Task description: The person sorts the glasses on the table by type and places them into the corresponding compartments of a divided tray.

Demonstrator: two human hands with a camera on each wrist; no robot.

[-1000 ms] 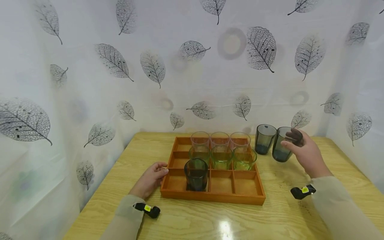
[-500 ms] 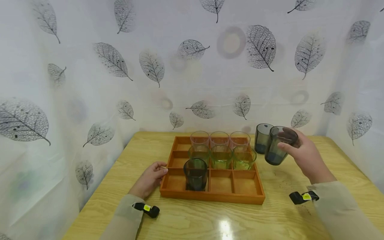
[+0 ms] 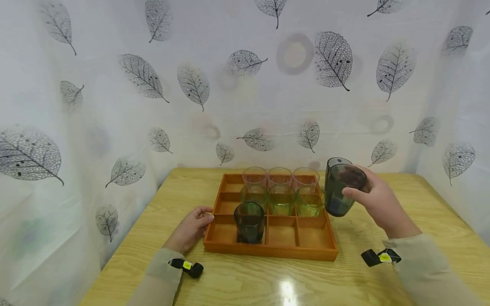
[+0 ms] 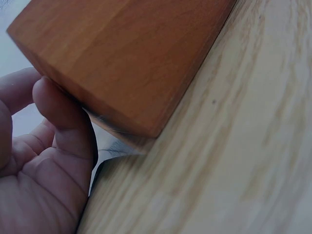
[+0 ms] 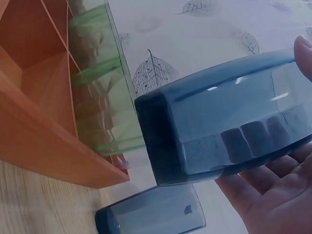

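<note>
My right hand [image 3: 377,199] grips a smoky grey drinking glass [image 3: 340,191], thumb on the near side and fingers behind. The glass is tilted above the table, just right of the wooden tray [image 3: 269,251]. In the head view it partly hides a second grey glass [image 3: 337,161]; the right wrist view shows that glass [image 5: 151,212] below it. My left hand [image 3: 191,227] touches the tray's left side with thumb and fingertips. Another dark glass [image 3: 249,223] stands in the tray's front row, in the second compartment from the left.
Several clear, pinkish-rimmed glasses [image 3: 279,176] stand in the tray's back row. Green glasses [image 3: 282,200] fill the middle row except its left compartment. The wood-grain table [image 3: 237,282] meets a leaf-patterned curtain [image 3: 245,102] at the back and sides.
My right hand has carried the grey glass leftward and slightly nearer, toward the tray, so it now overlaps the second grey glass. The left hand and tray stay in place.
</note>
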